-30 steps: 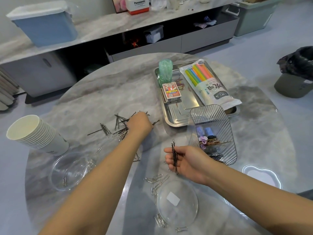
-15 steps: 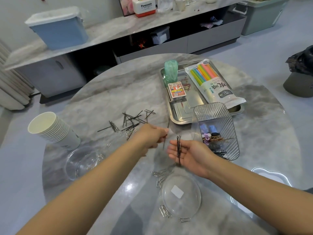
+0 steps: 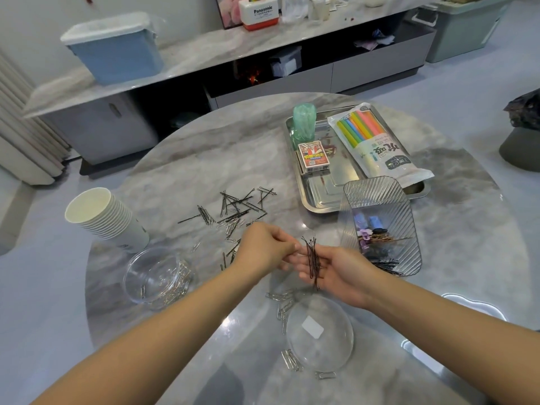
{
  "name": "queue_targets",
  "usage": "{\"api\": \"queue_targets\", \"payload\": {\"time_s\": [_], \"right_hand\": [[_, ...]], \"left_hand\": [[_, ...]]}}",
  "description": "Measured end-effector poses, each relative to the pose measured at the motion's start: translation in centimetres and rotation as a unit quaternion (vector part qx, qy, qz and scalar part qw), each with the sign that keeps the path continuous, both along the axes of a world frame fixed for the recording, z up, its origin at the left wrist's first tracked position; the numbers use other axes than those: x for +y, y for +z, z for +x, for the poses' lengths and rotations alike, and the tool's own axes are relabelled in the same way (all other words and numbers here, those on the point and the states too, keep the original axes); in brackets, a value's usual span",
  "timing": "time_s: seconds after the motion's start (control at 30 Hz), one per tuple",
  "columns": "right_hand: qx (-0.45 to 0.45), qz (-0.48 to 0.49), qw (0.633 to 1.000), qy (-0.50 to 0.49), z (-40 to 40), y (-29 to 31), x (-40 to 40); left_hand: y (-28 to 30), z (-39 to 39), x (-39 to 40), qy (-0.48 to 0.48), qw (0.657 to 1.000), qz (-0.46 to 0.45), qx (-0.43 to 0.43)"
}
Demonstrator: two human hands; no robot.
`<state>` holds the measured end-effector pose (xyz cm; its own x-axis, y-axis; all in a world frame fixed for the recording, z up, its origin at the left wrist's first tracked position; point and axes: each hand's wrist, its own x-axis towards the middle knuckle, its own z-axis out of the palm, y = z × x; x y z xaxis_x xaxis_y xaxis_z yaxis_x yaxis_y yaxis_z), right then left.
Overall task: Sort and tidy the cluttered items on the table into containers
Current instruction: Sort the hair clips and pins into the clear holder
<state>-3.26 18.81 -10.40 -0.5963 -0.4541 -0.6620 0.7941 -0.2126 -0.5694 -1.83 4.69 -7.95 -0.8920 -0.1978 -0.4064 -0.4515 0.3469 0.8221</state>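
Note:
My right hand (image 3: 336, 267) lies palm up over the table and holds a bundle of dark bobby pins (image 3: 313, 260) across its fingers. My left hand (image 3: 264, 248) has its fingertips pinched at that bundle. More bobby pins and paper clips (image 3: 233, 211) are scattered on the marble table behind my left hand. To the right of my right hand, a clear ribbed bin (image 3: 380, 200) contains bobby pins and small clips. At the left, a round clear bowl (image 3: 155, 276) holds paper clips. Loose paper clips (image 3: 282, 302) lie around a clear lid (image 3: 320, 334) near me.
A steel tray (image 3: 318, 197) at the back right carries a card box (image 3: 313, 156), a pack of coloured straws (image 3: 377, 141) and a green roll (image 3: 304, 125). A stack of paper cups (image 3: 102, 214) lies at the left. A clear tray (image 3: 467, 305) sits at the right edge.
My left hand left the scattered pile and came back to my right hand with a pin. My right hand rose slightly, and the view shifted.

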Motion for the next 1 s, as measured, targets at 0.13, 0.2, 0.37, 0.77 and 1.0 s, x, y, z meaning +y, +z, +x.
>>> {"api": "queue_targets", "payload": {"time_s": [0.13,0.2,0.37,0.77,1.0], "right_hand": [[-0.007,0.008,1.0,-0.011,-0.1,0.0,-0.1],[-0.003,-0.006,1.0,-0.01,-0.3,0.0,-0.2],[0.003,-0.023,0.999,0.038,-0.5,0.1,-0.1],[-0.089,-0.092,0.99,0.053,-0.3,0.8,0.2],[-0.09,-0.082,0.992,0.04,-0.4,1.5,0.3]], "left_hand": [[-0.4,-0.6,-0.3,-0.039,0.993,-0.081,0.074],[-0.6,-0.4,0.1,-0.086,0.99,-0.079,0.072],[-1.2,-0.3,1.1,-0.016,0.987,0.161,-0.024],[-0.8,0.5,-0.7,-0.125,0.985,0.106,0.049],[-1.5,1.8,-1.5,-0.274,0.958,0.062,0.056]]}}
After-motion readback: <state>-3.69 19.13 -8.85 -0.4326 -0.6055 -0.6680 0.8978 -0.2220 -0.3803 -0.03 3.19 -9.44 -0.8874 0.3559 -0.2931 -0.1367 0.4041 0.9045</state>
